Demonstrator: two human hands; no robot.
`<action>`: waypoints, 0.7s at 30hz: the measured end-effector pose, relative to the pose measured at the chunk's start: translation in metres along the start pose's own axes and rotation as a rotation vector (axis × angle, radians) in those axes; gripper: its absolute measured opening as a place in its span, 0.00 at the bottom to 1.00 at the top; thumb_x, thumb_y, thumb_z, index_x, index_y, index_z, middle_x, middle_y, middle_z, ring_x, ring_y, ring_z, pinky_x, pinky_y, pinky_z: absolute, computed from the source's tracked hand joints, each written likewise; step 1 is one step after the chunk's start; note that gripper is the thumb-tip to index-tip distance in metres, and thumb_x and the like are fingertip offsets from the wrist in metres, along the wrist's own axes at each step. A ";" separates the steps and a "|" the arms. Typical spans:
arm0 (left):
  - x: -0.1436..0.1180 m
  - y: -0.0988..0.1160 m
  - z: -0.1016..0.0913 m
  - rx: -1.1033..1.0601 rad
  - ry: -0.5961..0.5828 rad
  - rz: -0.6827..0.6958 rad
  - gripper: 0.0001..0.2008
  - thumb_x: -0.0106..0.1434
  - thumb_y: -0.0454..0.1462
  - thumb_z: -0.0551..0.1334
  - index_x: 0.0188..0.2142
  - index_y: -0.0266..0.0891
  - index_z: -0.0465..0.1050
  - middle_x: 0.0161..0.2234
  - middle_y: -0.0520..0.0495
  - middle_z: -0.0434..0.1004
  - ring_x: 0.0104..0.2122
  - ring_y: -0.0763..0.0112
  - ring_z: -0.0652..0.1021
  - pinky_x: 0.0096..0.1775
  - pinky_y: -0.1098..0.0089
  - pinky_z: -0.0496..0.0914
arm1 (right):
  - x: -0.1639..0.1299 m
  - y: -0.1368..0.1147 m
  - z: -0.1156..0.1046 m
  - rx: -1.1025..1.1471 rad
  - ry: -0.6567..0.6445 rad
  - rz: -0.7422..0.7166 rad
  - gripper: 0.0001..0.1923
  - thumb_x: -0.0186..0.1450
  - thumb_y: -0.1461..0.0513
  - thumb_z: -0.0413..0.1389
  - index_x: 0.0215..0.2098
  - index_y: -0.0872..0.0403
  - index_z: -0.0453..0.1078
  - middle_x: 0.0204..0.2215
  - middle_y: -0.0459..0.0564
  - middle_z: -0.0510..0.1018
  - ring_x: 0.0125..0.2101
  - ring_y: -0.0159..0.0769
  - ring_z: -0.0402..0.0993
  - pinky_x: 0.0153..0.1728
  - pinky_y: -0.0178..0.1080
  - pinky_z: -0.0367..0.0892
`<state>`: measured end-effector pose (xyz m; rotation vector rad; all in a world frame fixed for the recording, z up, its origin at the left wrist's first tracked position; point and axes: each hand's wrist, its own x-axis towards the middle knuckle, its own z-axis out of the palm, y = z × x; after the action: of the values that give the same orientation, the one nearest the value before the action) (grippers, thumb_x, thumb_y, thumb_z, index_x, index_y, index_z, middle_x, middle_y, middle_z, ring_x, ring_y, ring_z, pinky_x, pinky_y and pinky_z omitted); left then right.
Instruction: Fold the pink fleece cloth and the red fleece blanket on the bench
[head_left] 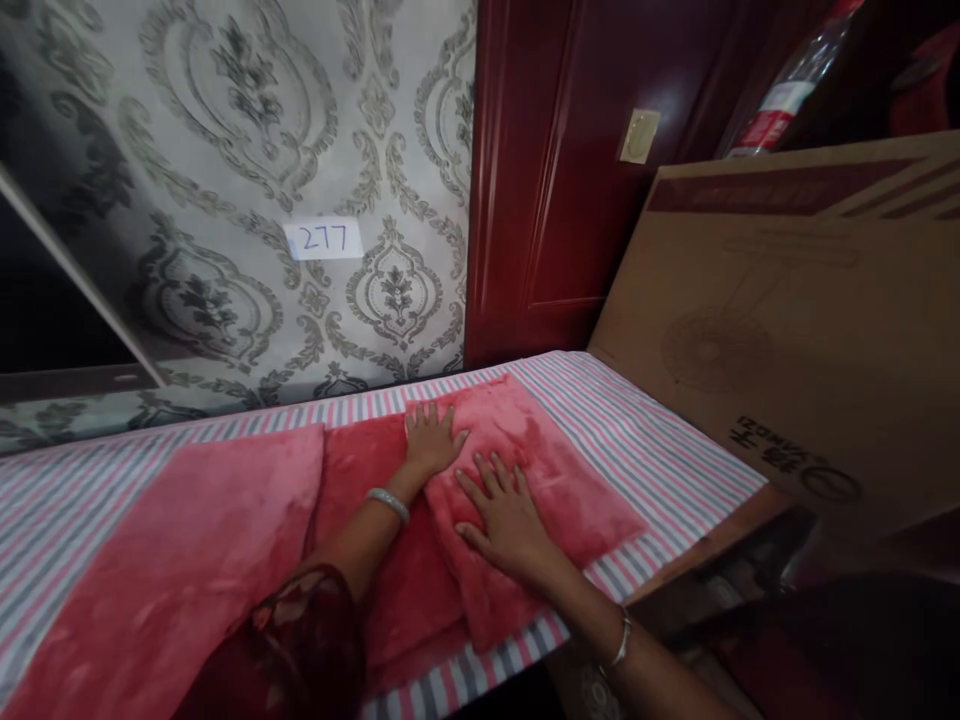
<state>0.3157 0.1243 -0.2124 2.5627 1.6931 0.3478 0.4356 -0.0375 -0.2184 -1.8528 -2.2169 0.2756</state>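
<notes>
Pressing flat: left hand (431, 440) and right hand (506, 515), both open, palms down on folded red fleece blanket (540, 470), striped bed sheet (660, 450) underneath.

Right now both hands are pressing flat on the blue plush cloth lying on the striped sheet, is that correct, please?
Not quite: the plush cloth is pinkish red, not blue, as the head view shows. Both the left hand and the right hand do lie flat on it, on the striped sheet.

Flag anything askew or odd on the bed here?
Nothing damaged or spilled. The folded pink blanket under the left hand and right hand lies skewed to the striped sheet; a cardboard box leans over the bed's end.
</notes>
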 end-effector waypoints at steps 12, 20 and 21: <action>0.000 0.003 -0.009 -0.005 -0.136 -0.019 0.37 0.69 0.57 0.48 0.71 0.43 0.52 0.73 0.36 0.44 0.71 0.40 0.46 0.67 0.40 0.42 | -0.043 -0.036 0.001 0.041 -0.146 -0.109 0.38 0.70 0.46 0.51 0.74 0.42 0.44 0.74 0.48 0.40 0.73 0.48 0.32 0.68 0.62 0.31; 0.013 -0.056 -0.063 -0.148 -0.269 0.104 0.22 0.69 0.49 0.60 0.57 0.41 0.72 0.60 0.41 0.72 0.57 0.56 0.73 0.59 0.49 0.67 | -0.049 -0.026 0.023 -0.012 0.017 -0.159 0.33 0.71 0.50 0.50 0.72 0.45 0.52 0.73 0.52 0.49 0.72 0.51 0.41 0.66 0.66 0.41; 0.011 -0.073 -0.073 -0.143 -0.257 0.095 0.21 0.69 0.48 0.61 0.56 0.39 0.71 0.58 0.41 0.72 0.55 0.56 0.74 0.57 0.49 0.69 | -0.050 -0.028 0.022 0.015 0.047 -0.169 0.32 0.71 0.50 0.50 0.71 0.46 0.54 0.72 0.53 0.52 0.71 0.52 0.43 0.66 0.66 0.43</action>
<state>0.2383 0.1581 -0.1522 2.4644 1.4106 0.1300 0.4113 -0.0910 -0.2346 -1.6350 -2.3148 0.2145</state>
